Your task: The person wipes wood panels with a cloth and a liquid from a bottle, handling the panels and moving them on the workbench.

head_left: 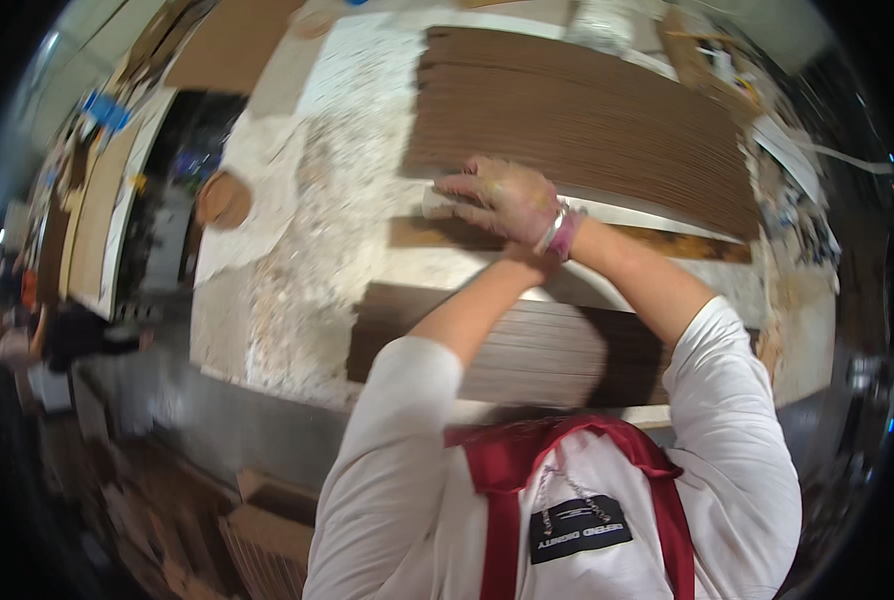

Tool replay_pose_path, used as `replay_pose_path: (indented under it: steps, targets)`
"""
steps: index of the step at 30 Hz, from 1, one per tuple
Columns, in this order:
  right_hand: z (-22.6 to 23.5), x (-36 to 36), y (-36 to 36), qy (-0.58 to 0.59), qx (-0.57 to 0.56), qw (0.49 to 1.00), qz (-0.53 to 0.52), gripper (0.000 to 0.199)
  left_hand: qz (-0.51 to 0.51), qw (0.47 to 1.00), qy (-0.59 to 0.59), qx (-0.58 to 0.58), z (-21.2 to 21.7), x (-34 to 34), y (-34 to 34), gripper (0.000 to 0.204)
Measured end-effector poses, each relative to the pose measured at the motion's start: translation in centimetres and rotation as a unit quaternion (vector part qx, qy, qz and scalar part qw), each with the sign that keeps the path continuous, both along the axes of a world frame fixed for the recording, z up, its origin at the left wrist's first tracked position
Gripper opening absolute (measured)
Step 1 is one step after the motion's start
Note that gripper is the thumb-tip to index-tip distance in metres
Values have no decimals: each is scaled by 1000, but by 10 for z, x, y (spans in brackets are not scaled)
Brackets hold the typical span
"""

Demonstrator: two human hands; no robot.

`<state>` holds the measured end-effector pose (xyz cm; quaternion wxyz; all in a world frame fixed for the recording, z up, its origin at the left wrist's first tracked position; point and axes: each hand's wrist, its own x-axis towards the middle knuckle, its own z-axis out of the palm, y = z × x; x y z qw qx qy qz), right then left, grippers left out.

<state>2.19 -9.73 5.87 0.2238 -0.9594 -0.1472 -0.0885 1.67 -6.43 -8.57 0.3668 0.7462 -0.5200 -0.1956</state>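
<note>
Glue-crusted and speckled white, a workbench [297, 250] fills the head view, with a dim shop floor and blurred figures off to the left.

Both arms, in white sleeves, reach up from the lower edge and meet at the middle of the bench. The right hand [502, 200], spattered with pale residue and wearing a pink wristband [562, 235], lies flat with fingers spread. It presses down on a long pale strip [647, 215] that runs to the right across the bench. Its palm is open, not closed around the strip. The left hand is hidden beneath the right wrist, so its grip cannot be told.

The strip lies just below a large stack of thin brown sheets [587, 120], whose layered edges fan toward the far right. A narrow brown strip [437, 233] lies beside the hand on the near side. A second stack of darker brown sheets [507, 345] rests at the bench's near edge, partly covered by the forearms.

A round brown disc [224, 200] sits at the bench's left edge. Red apron straps [507, 470] cross the person's white shirt at the bottom.
</note>
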Motion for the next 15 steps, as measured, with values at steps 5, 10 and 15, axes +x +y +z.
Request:
replay_pose_path:
  steps: [5,10,15]
  targets:
    - [5,-126,-102,206,171,938,-219,43,37,983,-132,122,52,7,36,43]
    - [8,-306,-257,66,266,818,-506,56,-7,981,-169,98,83,-30,0,59]
    - [-18,-392,-367,67,258,698,-665,62,-25,979,-191,67,66,-59,-54,60]
